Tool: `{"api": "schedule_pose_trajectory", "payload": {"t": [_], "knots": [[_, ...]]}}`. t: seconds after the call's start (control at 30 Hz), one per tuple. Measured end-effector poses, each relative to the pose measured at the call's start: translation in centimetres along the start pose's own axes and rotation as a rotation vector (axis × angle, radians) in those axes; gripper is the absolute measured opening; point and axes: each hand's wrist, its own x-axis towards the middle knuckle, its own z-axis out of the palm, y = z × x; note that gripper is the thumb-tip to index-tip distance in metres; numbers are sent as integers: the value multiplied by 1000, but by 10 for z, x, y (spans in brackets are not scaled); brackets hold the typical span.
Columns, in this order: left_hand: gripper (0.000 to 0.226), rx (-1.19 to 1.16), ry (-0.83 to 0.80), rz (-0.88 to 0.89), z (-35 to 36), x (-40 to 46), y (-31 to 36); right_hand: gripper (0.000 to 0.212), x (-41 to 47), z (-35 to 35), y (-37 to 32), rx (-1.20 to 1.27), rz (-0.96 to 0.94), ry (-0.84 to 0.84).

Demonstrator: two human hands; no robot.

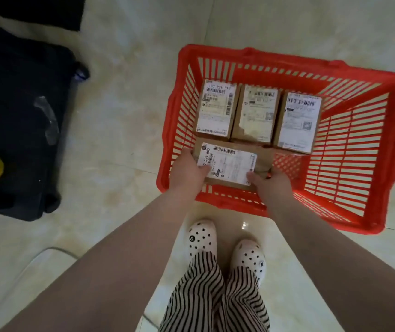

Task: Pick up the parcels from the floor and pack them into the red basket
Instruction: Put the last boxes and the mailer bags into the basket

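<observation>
You are lowering a fourth parcel [227, 167] into the red basket [246, 203], near-left corner, label side up. Your left hand [188, 172] is gripping its left end, thumb lying over the label; your right hand [272, 182] is closed on the near-right corner, fingers curling around the side. Whether it is already resting on the basket bottom I cannot tell.

To do this well: be keeping the box level, sliding it snug against the left wall and up to the row of three, so the open space to its right is staying free for more. Be letting go only once it is sitting flat, and be pulling the fingers out sideways so you are not tipping it.

Three parcels are already lying flat in a row along the far side, touching each other: left parcel [215, 107], middle parcel [255, 113], right parcel [298, 122].

Writing: the left parcel's label is reading "133 R06 0A7", last character uncertain. The held one is showing "D24 802" sideways, beginning hidden by your thumb. The rest is barcodes, QR codes and print too small to read. The middle label is torn at the bottom.

The basket is standing on the tiled floor [124, 121], just ahead of your white clogs [202, 237].
</observation>
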Motion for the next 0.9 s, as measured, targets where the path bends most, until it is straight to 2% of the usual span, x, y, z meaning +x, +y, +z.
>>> {"api": "schedule_pose_trajectory", "payload": {"t": [0.13, 0.33, 0.47, 0.57, 0.7, 0.77, 0.9], "knots": [[43, 55, 15, -29, 15, 15, -2, 37, 21, 10, 2, -105, -4, -2], [61, 205, 25, -20, 18, 12, 4, 41, 25, 19, 2, -203, -1, -17], [55, 238, 46, 4, 12, 0, 6, 36, 15, 14, -5, -222, 36, -51], [47, 173, 36, 23, 3, -9, 14, 33, 2, 3, -14, -200, 1, -61], [39, 0, 17, 23, -10, -39, 37, 36, -30, -19, -29, -32, -53, -96], [39, -125, -17, -9, -16, -61, 51, 41, -52, -36, -36, 61, -9, -102], [31, -373, -113, -59, -28, -117, 80, 30, -106, -81, -37, 382, 123, -83]]}}
